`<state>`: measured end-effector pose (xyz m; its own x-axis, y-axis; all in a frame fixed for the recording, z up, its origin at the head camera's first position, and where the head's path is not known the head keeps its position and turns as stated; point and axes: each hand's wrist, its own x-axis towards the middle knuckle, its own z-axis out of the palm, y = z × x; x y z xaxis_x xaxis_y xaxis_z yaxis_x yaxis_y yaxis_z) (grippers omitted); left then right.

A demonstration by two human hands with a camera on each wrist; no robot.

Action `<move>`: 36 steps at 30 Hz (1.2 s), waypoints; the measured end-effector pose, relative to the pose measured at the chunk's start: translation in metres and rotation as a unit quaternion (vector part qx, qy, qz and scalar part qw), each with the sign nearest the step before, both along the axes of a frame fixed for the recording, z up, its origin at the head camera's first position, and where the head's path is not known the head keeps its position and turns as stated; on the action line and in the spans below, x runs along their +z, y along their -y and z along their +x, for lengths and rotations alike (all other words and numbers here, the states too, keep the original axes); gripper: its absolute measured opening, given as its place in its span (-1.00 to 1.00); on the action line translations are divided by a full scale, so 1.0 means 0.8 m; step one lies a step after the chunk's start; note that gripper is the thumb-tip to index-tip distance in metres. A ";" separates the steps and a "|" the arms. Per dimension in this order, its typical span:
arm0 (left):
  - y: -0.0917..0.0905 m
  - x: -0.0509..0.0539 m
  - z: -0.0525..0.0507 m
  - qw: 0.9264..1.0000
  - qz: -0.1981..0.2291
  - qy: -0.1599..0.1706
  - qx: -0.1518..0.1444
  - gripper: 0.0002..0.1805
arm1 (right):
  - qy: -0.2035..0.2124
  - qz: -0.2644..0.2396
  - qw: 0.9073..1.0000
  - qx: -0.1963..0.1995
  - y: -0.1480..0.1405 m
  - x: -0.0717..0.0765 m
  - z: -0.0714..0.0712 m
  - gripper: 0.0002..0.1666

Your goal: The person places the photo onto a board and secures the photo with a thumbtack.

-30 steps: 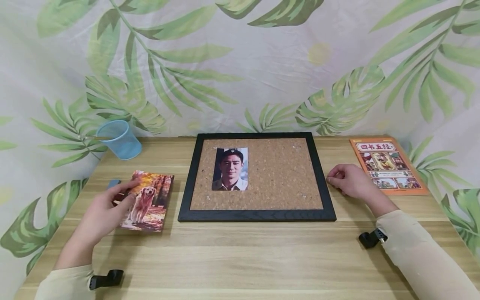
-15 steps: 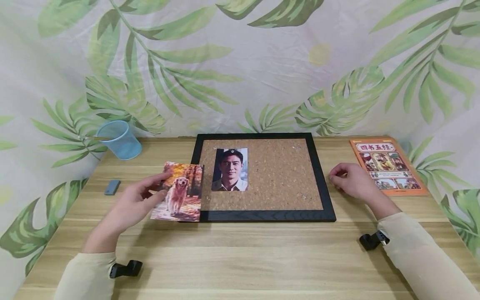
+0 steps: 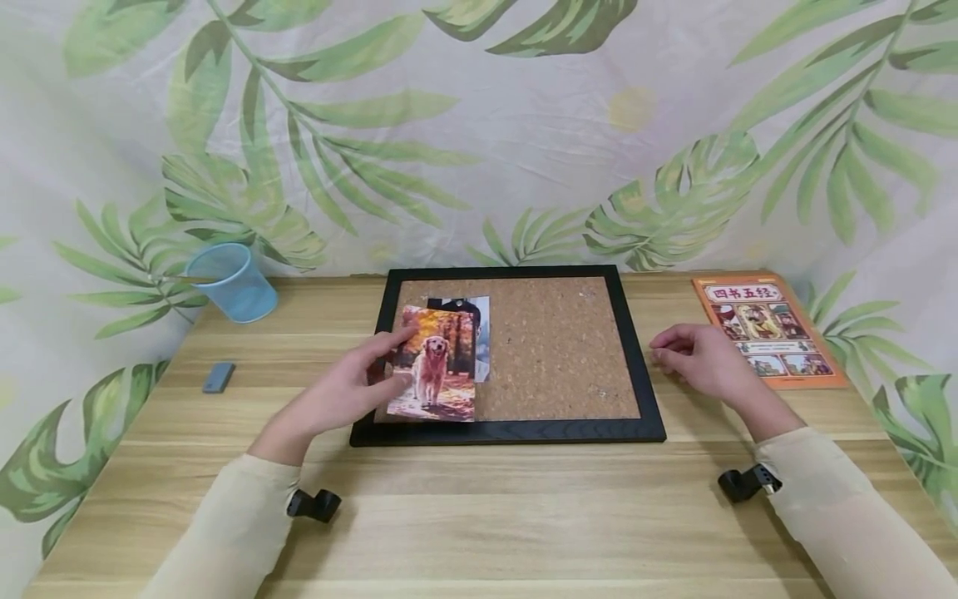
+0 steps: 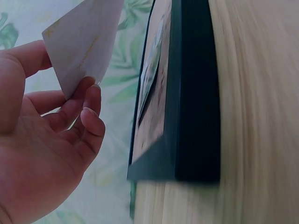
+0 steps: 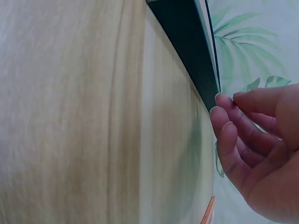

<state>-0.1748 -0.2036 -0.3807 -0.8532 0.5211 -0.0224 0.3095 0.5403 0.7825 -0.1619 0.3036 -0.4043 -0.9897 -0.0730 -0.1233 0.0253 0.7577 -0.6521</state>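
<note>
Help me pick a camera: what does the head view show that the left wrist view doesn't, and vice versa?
Head view only: the printed front of the dog photo, the blue cup, grey block, orange book and right hand.
Left wrist view only: the photo's pale back, and the gap between photo and corkboard.
Both: left hand pinching the photo; corkboard, black frame, wooden table, leafy backdrop.

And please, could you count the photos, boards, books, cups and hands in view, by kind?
Photos: 2, dog photo and portrait (partly hidden)
Board: 1
Book: 1
Cup: 1
Hands: 2, left hand and right hand
Total: 7
</note>
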 end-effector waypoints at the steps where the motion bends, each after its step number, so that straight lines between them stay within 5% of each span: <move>1: -0.006 -0.001 -0.003 1.000 0.004 0.005 -0.007 -0.19 | -0.003 0.002 1.000 0.002 0.001 0.001 0.001 -0.75; 13: -0.071 -0.003 -0.026 0.999 -0.010 0.004 -0.036 0.01 | -0.016 -0.007 1.000 0.016 0.008 0.005 0.007 -0.78; 20: -0.109 -0.003 -0.040 0.998 -0.003 0.043 -0.041 0.04 | -0.017 -0.014 1.000 0.022 0.009 0.004 0.010 -0.78; 36: -0.181 -0.023 -0.070 0.995 -0.076 0.040 -0.042 0.09 | -0.015 -0.038 0.999 0.032 0.020 0.010 0.013 -0.79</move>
<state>-0.2311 -0.0586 -0.3994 -0.7986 0.5764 -0.1731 0.2984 0.6290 0.7178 -0.1515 0.2873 -0.3965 -0.9859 -0.1440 -0.0852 -0.0420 0.7060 -0.7070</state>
